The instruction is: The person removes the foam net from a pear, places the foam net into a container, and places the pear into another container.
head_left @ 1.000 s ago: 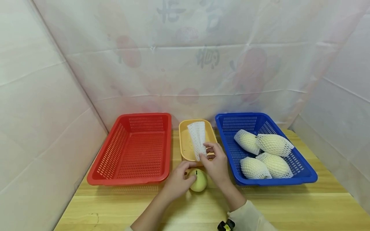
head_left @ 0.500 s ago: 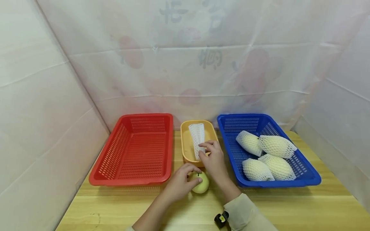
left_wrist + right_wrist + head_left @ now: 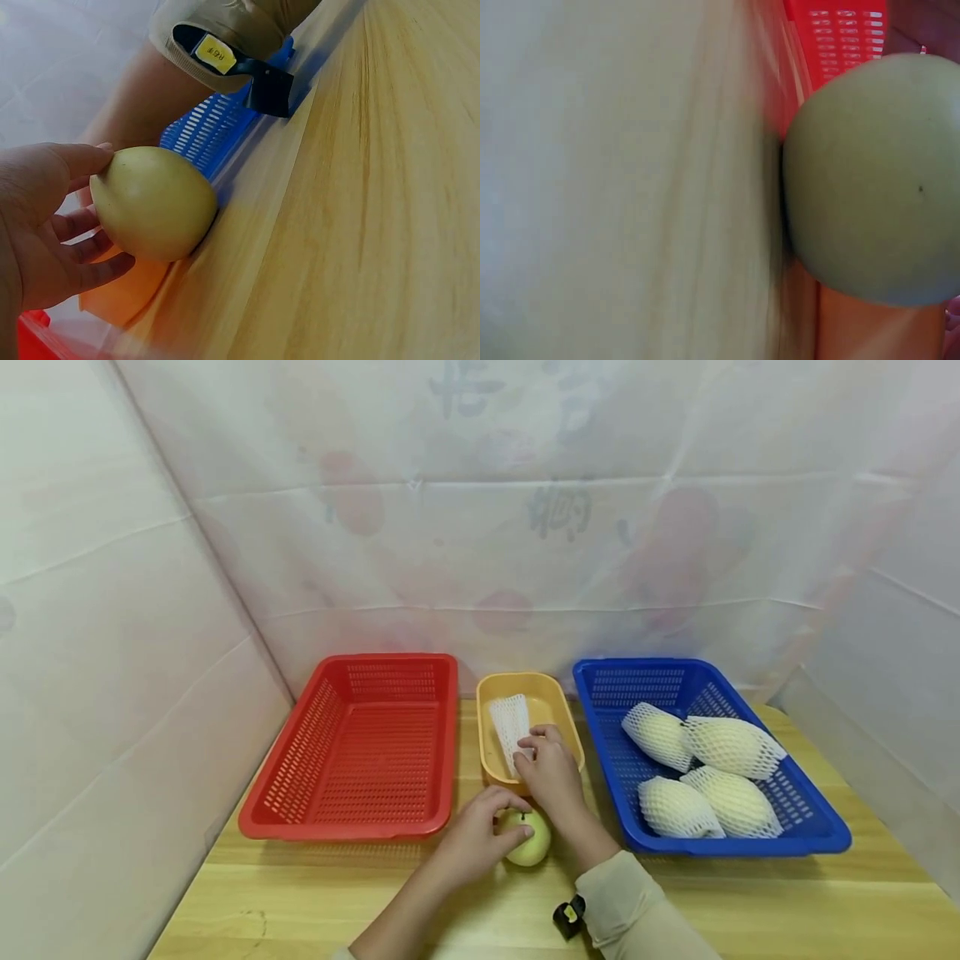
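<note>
A pale yellow-green pear [image 3: 534, 847] with a dark stem stands on the wooden table. My left hand [image 3: 474, 833] holds it from the left, thumb on the near side and fingers curled round the far side. In the left wrist view, the thumb and fingertips lie against the pear [image 3: 154, 202]. My right hand [image 3: 557, 779] reaches over the yellow tray [image 3: 550, 710], its thumb and index finger pinching the near end of a white foam net sleeve [image 3: 508, 718]. The right wrist view is largely filled by the pear [image 3: 877, 180] and table; the right fingers are outside it.
At the left stands a red basket [image 3: 378, 760] with nothing in it. A blue basket [image 3: 611, 768] at the right holds several net-wrapped fruits [image 3: 727, 747]. A fabric backdrop [image 3: 517, 543] rises behind the table [image 3: 315, 893].
The foam net sleeve has slid nearer to me in the tray, and my right fingers have shifted slightly left over it. My left hand stays at the pear. The head view has shifted a little.
</note>
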Tool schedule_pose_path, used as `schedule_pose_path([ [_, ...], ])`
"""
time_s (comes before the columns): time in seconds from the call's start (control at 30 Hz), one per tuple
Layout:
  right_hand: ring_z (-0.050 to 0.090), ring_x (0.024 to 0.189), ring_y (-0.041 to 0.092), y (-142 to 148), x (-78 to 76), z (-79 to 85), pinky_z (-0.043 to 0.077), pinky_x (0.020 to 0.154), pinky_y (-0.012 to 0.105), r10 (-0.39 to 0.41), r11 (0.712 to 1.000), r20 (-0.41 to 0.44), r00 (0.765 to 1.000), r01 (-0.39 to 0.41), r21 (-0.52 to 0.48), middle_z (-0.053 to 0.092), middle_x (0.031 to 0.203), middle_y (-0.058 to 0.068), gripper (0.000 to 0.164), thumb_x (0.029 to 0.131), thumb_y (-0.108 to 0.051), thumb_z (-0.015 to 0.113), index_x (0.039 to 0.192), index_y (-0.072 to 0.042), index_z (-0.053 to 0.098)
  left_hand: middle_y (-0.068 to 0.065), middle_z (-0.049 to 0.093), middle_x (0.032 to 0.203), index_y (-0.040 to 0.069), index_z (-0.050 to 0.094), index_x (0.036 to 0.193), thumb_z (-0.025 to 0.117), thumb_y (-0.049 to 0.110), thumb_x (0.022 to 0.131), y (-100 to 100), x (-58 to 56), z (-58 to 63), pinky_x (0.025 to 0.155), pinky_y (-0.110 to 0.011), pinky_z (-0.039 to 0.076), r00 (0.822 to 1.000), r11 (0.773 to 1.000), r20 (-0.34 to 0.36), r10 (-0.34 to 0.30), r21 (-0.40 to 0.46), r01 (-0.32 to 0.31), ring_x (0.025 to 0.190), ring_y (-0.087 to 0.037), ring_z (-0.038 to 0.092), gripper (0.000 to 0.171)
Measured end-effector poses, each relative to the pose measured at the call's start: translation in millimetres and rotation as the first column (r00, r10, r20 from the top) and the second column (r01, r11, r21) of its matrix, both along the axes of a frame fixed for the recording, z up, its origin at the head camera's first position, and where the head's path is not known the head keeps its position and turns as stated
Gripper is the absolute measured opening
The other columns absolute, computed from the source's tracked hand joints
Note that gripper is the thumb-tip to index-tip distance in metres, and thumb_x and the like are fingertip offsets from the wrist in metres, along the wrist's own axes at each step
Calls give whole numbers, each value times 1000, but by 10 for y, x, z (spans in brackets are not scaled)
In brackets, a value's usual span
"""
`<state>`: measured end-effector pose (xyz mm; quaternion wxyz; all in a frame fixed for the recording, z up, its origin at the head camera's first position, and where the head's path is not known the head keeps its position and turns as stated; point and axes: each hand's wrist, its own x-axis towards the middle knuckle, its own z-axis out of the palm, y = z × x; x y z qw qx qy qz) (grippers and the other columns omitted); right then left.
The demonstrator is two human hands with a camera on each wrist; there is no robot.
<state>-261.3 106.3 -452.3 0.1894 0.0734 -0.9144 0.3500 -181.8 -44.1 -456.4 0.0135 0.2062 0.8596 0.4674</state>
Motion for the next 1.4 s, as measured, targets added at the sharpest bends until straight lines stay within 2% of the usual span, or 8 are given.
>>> schedule_pose_path([
  [0.2, 65, 105, 33, 28, -49, -26, 53, 92, 48, 6, 997, 44, 999, -10, 79, 61, 122, 15, 33, 86, -27, 75, 103, 1, 74, 11, 60, 116, 27, 67, 110, 71, 34, 90, 10, 16, 0, 89, -35, 50, 1000, 1000, 13, -1, 3, 1, 109, -14, 58, 22],
  [0.5, 67, 98, 34, 65, -47, -13, 55, 86, 50, 30, 965, 136, 990, -64, 254, 66, 112, 17, 30, 89, -26, 66, 101, 0, 75, 14, 60, 117, 27, 67, 110, 71, 34, 90, -4, 25, 7, 90, -34, 50, 1000, 1000, 13, 9, 1, -9, 109, -11, 58, 22],
  [0.53, 67, 98, 35, 66, -46, -13, 54, 90, 51, 35, 962, 143, 989, -72, 263, 67, 111, 18, 30, 88, -26, 65, 101, 0, 75, 13, 60, 117, 27, 67, 110, 71, 34, 90, -4, 24, 3, 90, -34, 50, 1000, 1000, 10, 7, 3, -7, 109, -11, 58, 22],
  [0.7, 64, 108, 38, 76, -46, -14, 36, 111, 57, 63, 962, 141, 988, -98, 256, 70, 109, 20, 34, 89, -25, 64, 104, 4, 73, 12, 61, 116, 26, 67, 110, 72, 33, 90, 2, 19, -7, 90, -34, 50, 1000, 1000, 3, 1, 8, -2, 109, -12, 58, 22],
  [0.93, 62, 112, 40, 94, -53, -20, 38, 110, 56, 71, 974, 120, 990, -95, 205, 70, 112, 20, 36, 89, -25, 64, 108, 5, 71, 14, 60, 116, 27, 67, 111, 71, 34, 90, 5, 21, 10, 93, -36, 49, 1000, 1000, 25, 15, -3, -15, 111, -11, 58, 23],
  [1.17, 62, 117, 34, 96, -10, 5, 24, 117, 59, 68, 949, 195, 978, -124, 291, 70, 117, 15, 43, 91, -36, 65, 116, -2, 71, 12, 60, 116, 26, 67, 110, 71, 35, 90, -9, 16, 3, 91, -36, 51, 1000, 1000, 18, -3, 12, 2, 109, -11, 58, 22],
  [1.3, 60, 119, 33, 107, 35, 37, 25, 117, 57, 79, 955, 167, 983, -123, 270, 69, 118, 12, 36, 91, -34, 67, 114, -7, 72, 12, 61, 115, 27, 67, 111, 71, 35, 90, -10, 6, -17, 90, -34, 51, 1000, 1000, 7, -4, 18, 3, 108, -11, 58, 23],
  [1.4, 62, 115, 32, 119, 96, 99, 37, 111, 53, 110, 965, 134, 985, -138, 223, 69, 116, 9, 29, 91, -31, 67, 109, -10, 74, 12, 61, 115, 26, 67, 110, 72, 35, 90, -12, -4, -25, 89, -33, 51, 1000, 1000, 0, -3, 24, 3, 107, -11, 59, 23],
])
